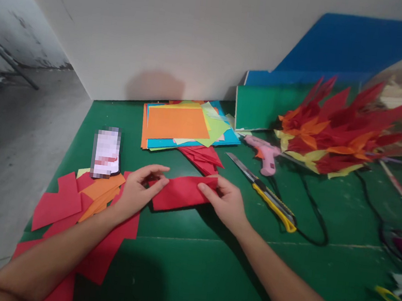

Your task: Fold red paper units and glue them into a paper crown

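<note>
A folded red paper strip (181, 193) lies on the green table (208, 268) between both hands. My left hand (140, 191) pinches its left end with thumb and fingers. Gripping the right end is my right hand (224, 202), fingers curled over the top edge. Folded red paper pieces (202, 158) lie just behind the strip.
A stack of coloured paper sheets (182, 125) sits at the back. Red and orange scraps (70, 203) and a phone (106, 153) lie at left. A yellow utility knife (265, 192), a pink glue gun (264, 153) with black cable and a red-orange paper flower (335, 133) are at right.
</note>
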The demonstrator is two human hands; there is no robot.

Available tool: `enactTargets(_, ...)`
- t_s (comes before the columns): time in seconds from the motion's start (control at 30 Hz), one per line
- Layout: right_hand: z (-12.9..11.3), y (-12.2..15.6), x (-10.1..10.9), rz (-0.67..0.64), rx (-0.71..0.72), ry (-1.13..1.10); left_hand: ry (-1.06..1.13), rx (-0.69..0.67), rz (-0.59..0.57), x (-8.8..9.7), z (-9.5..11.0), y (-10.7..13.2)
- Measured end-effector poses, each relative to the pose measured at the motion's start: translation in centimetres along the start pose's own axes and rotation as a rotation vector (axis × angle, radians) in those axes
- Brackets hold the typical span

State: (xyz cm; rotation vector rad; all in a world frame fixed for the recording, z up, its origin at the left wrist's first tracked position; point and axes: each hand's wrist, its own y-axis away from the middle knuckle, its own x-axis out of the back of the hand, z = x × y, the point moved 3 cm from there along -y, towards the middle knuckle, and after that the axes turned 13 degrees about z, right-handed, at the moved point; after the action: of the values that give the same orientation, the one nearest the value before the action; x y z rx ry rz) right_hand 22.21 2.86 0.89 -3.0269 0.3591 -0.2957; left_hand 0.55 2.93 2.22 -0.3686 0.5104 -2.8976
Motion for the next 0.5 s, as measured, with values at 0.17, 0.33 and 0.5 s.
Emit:
enactTargets(0.17, 0.0, 0.0, 0.1, 0.055, -0.107, -0.154, -0.039, 0.004, -0.203, -0.8, 0.4, 0.4)
enactTargets(0.33, -0.4, 0.3, 0.0, 0.061, -0.160, -0.239, -0.002, 0.185, -0.255, -1.2, 0.0, 0.9)
enactTargets(0.5, -0.8, 0.7, -0.3, 0.025, -0.123, -0.243, -0.038, 0.210, -0.279, -1.3, 0.3, 0.9)
